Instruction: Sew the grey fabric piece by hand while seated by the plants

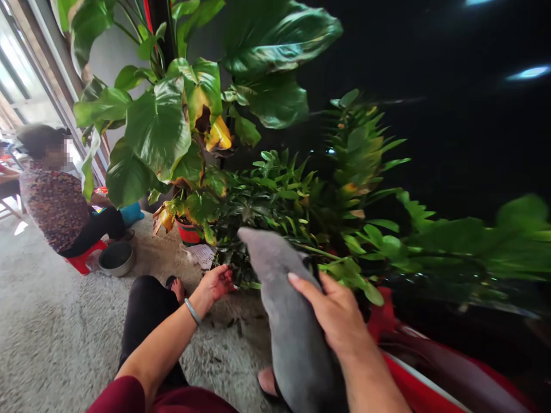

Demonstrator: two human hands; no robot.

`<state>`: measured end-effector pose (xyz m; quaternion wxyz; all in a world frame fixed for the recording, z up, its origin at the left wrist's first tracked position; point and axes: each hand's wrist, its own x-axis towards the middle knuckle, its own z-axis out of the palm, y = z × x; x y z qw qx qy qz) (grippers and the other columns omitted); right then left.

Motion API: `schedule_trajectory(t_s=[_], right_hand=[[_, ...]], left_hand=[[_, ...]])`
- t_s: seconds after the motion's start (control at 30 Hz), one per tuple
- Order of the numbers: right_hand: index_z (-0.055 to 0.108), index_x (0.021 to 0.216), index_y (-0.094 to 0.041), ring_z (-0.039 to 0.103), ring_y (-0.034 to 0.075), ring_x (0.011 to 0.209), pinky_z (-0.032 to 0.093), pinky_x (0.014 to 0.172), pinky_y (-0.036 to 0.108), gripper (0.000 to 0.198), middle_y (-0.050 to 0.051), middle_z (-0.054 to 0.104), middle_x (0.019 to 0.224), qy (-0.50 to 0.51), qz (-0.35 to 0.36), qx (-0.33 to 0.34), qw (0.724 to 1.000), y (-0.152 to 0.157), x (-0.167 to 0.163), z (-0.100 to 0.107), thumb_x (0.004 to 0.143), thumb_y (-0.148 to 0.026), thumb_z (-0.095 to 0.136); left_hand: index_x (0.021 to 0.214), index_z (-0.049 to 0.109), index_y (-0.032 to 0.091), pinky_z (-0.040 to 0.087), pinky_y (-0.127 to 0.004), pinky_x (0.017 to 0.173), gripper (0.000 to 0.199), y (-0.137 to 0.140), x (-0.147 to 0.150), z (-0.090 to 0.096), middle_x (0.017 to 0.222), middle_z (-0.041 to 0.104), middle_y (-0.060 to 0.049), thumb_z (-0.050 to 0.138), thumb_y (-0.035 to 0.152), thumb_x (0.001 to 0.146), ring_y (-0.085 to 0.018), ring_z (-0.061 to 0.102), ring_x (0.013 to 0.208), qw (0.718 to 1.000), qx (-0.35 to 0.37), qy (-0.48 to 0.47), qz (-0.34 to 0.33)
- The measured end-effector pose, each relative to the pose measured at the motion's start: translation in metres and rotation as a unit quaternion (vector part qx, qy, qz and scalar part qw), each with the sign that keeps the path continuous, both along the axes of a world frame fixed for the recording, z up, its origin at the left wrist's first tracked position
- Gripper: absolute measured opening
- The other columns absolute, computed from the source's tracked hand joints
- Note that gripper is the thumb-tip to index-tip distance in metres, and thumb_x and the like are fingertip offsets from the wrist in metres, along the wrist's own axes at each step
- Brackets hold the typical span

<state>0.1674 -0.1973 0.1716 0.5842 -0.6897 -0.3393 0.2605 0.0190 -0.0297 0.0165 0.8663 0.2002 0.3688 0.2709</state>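
My right hand (340, 310) grips a smooth grey cloth-like thing (293, 327), its thumb lying on top and the other fingers bent along the far edge. The grey thing is long, with a blunt narrow end towards the plants, and it hangs down over my right leg. What lies under it is hidden. My left hand (217, 283) is at the edge of the dark-leaved plant (247, 215), palm turned up and fingers loosely curled and apart. I cannot make out anything held in it. A grey-blue bangle (193, 311) circles my left wrist.
A large-leaved plant (159, 123) with some yellowed leaves grows from a red pot (188, 231). Feathery green plants (365, 149) spread to the right, above a red object (422, 367). On the left, a person (55, 195) sits on a red stool (88, 258) beside a basin (117, 258).
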Motion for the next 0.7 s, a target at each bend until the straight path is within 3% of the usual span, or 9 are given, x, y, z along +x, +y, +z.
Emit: schedule_trajectory(t_s=[0.07,0.1,0.23,0.3,0.4,0.53,0.6,0.63,0.7], right_hand=[[0.073,0.093,-0.022,0.072,0.030,0.081,0.058,0.075,0.040,0.041,0.006,0.078,0.086,0.046,-0.068,0.023,0.996,0.016,0.008,0.002,0.062,-0.048,0.074],[0.073,0.088,-0.022,0.073,0.030,0.077,0.059,0.071,0.040,0.038,0.007,0.078,0.082,0.084,-0.065,0.021,0.994,0.024,0.008,-0.003,0.061,-0.048,0.074],[0.071,0.070,-0.022,0.073,0.035,0.064,0.060,0.063,0.048,0.030,0.011,0.074,0.064,0.286,0.045,-0.055,0.955,0.021,-0.011,-0.043,0.066,-0.052,0.068],[0.072,0.068,-0.022,0.073,0.037,0.067,0.060,0.067,0.051,0.030,0.012,0.073,0.062,0.349,0.038,-0.083,0.933,0.007,-0.020,-0.057,0.067,-0.052,0.069],[0.073,0.078,-0.022,0.074,0.037,0.078,0.060,0.074,0.050,0.030,0.011,0.076,0.071,0.310,-0.038,-0.053,0.949,0.001,-0.016,-0.051,0.066,-0.049,0.073],[0.071,0.103,-0.021,0.072,0.034,0.094,0.059,0.080,0.044,0.043,0.010,0.078,0.096,0.125,-0.069,0.042,0.989,0.035,0.000,-0.021,0.068,-0.047,0.071],[0.070,0.107,-0.020,0.071,0.033,0.098,0.057,0.084,0.044,0.045,0.011,0.076,0.104,0.057,-0.051,0.053,0.996,0.052,-0.001,-0.016,0.070,-0.045,0.069],[0.070,0.106,-0.020,0.070,0.033,0.099,0.056,0.086,0.044,0.044,0.011,0.076,0.104,0.024,-0.036,0.044,0.998,0.055,-0.005,-0.018,0.069,-0.044,0.068],[0.071,0.105,-0.019,0.069,0.034,0.100,0.052,0.091,0.045,0.042,0.010,0.077,0.102,-0.047,0.021,0.013,0.999,0.049,-0.015,-0.026,0.069,-0.040,0.067]], left_hand=[[0.086,0.062,0.013,0.045,-0.025,0.062,0.008,-0.006,0.006,0.005,0.064,0.060,0.000,0.063,0.021,0.086,-0.010,0.052,0.051,1.000,-0.025,-0.007,0.013],[0.088,0.063,0.013,0.045,-0.025,0.060,0.009,-0.008,0.007,0.008,0.064,0.060,0.000,0.063,0.021,0.086,-0.010,0.051,0.050,0.999,-0.028,-0.007,0.015],[0.088,0.061,0.012,0.046,-0.025,0.056,0.011,-0.007,-0.003,0.017,0.065,0.061,0.000,0.065,0.022,0.084,-0.009,0.052,0.049,1.000,0.014,0.008,0.016],[0.086,0.060,0.013,0.046,-0.024,0.054,0.009,-0.001,-0.013,0.022,0.065,0.061,0.000,0.065,0.021,0.084,-0.009,0.053,0.049,0.998,0.039,0.032,0.027],[0.081,0.059,0.013,0.045,-0.022,0.053,0.009,0.008,-0.019,0.029,0.067,0.062,0.000,0.064,0.021,0.082,-0.007,0.052,0.049,0.993,0.079,0.072,0.041],[0.081,0.062,0.013,0.046,-0.023,0.055,0.017,0.016,-0.014,0.036,0.075,0.065,-0.003,0.070,0.028,0.077,-0.008,0.054,0.053,0.978,0.171,0.114,0.020],[0.084,0.067,0.014,0.048,-0.024,0.058,0.019,0.022,-0.022,0.036,0.079,0.068,-0.004,0.070,0.032,0.077,-0.010,0.057,0.058,0.949,0.258,0.182,-0.010],[0.085,0.070,0.015,0.049,-0.025,0.062,0.018,0.025,-0.030,0.036,0.081,0.069,-0.005,0.069,0.031,0.077,-0.012,0.059,0.062,0.919,0.317,0.233,-0.027],[0.084,0.074,0.020,0.050,-0.026,0.074,0.012,0.035,-0.055,0.033,0.085,0.072,-0.004,0.069,0.026,0.074,-0.016,0.063,0.076,0.823,0.447,0.346,-0.058]])
